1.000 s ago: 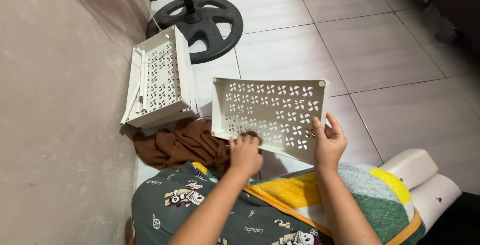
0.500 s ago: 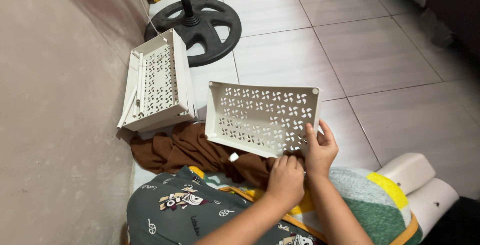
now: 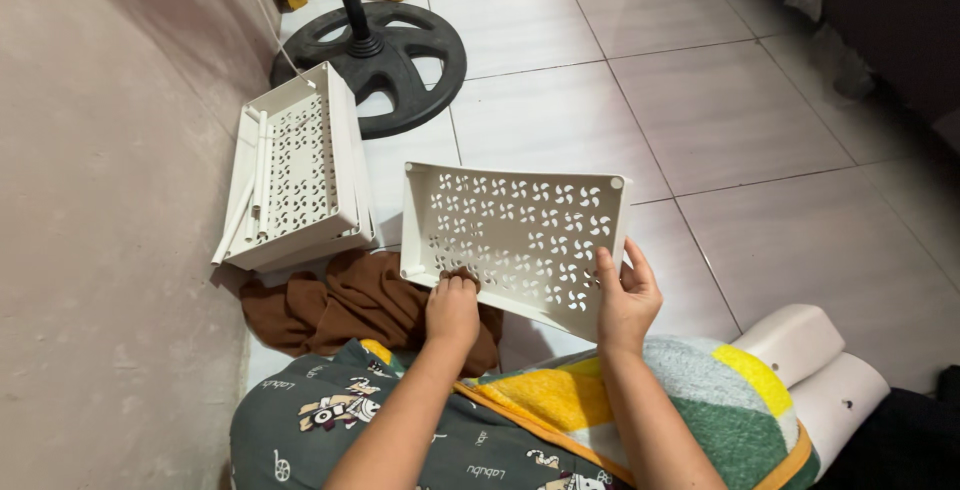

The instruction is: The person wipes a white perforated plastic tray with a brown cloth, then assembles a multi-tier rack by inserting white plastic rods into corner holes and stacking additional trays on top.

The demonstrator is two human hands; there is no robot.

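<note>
From the head camera, the white perforated tray (image 3: 515, 240) is held tilted above the tiled floor (image 3: 700, 100). The right hand (image 3: 625, 295) clamps its near right edge, thumb on the inside. The left hand (image 3: 452, 310) curls on the near left edge, over a brown cloth (image 3: 350, 305). A second tray (image 3: 295, 175) lies well left; open floor lies beyond the fingers.

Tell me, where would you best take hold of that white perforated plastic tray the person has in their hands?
Probably by its raised rim, coming from the near long edge. The white perforated plastic tray is broad, shallow and tilted toward the person. The right hand clasps the near right rim, and the left hand is at the near left edge, so a two-sided grip should steady it.
</note>
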